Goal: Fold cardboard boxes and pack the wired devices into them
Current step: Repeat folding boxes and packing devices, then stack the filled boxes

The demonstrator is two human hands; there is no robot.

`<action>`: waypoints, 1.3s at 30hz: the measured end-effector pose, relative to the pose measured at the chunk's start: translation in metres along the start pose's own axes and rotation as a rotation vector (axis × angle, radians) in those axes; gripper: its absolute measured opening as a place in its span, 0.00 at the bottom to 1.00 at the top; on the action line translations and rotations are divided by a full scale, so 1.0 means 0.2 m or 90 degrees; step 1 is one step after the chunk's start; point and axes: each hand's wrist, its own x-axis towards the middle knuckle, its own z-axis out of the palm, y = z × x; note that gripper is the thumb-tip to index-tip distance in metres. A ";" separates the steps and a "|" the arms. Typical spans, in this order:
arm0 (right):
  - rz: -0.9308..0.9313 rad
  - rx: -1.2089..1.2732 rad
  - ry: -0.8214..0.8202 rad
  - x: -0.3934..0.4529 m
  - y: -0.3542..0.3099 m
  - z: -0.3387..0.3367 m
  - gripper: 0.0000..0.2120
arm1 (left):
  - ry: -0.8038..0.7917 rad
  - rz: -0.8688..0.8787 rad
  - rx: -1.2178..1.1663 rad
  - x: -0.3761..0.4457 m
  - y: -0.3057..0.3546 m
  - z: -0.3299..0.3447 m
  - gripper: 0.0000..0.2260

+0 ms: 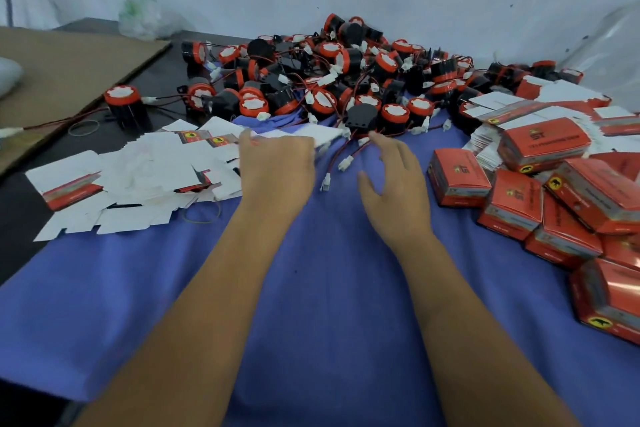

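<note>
A blue cloth [311, 288] covers the table by a white wall. Wired devices [346, 76] are heaped at the back; one black device [360, 118] lies just beyond the right hand [394, 191], whose fingers are spread and hold nothing. The left hand [277, 170], fingers curled, reaches the flat boxes [138, 177]; whether it pinches one I cannot tell. Folded red boxes [554, 204] are piled at right.

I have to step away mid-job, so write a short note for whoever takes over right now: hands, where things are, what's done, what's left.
Left hand: fingers curled at the edge of the flat unfolded boxes; whether it grips one is hidden.
Right hand: open, empty, over the blue cloth, near loose white connectors.
Wired devices: big pile at the back, against the wall.
Done: folded red boxes stacked on the right.
Left: fold a flat box, pack a device, repeat; many devices remain.
</note>
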 end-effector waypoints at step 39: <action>0.018 0.552 0.108 -0.01 -0.04 -0.05 0.29 | 0.099 -0.025 -1.093 -0.02 0.39 0.08 0.23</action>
